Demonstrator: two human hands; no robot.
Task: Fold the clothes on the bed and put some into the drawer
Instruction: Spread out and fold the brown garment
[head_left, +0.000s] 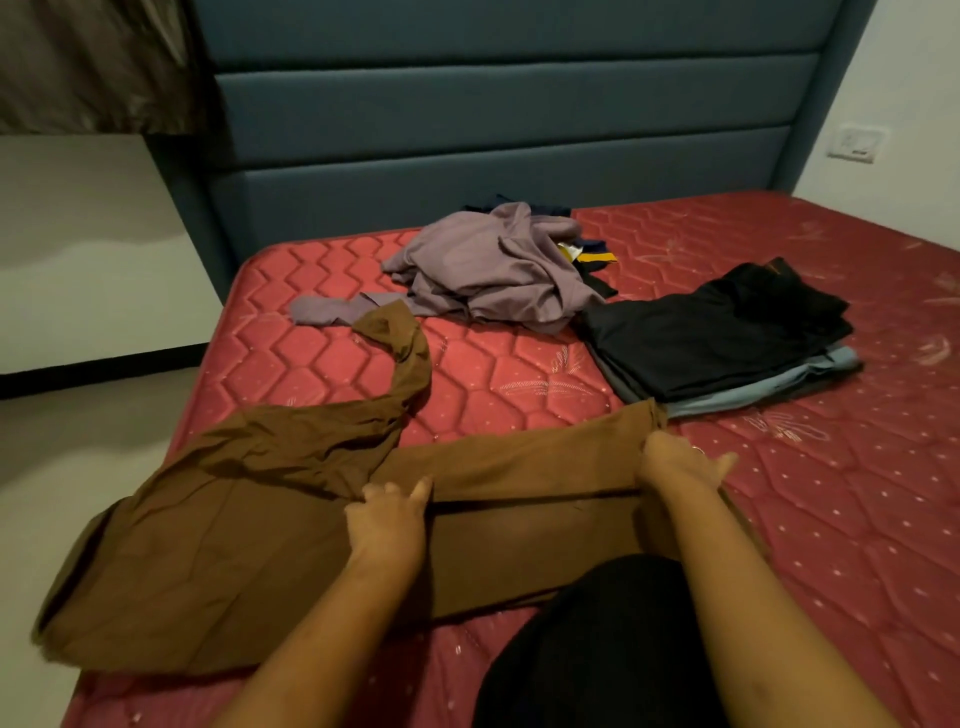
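I see the brown garment (249, 545) lying across the mattress (831, 519) at its near edge, overhanging the left edge. Left hand (387, 519) pinches the folded strip mid-length. Right hand (675, 462) grips the strip's right end. Folded dark stack (727, 343) sits mid-right, lilac heap (488, 270) by the headboard edge.

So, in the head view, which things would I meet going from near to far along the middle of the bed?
Brown garment → crumpled purple clothes → blue headboard.
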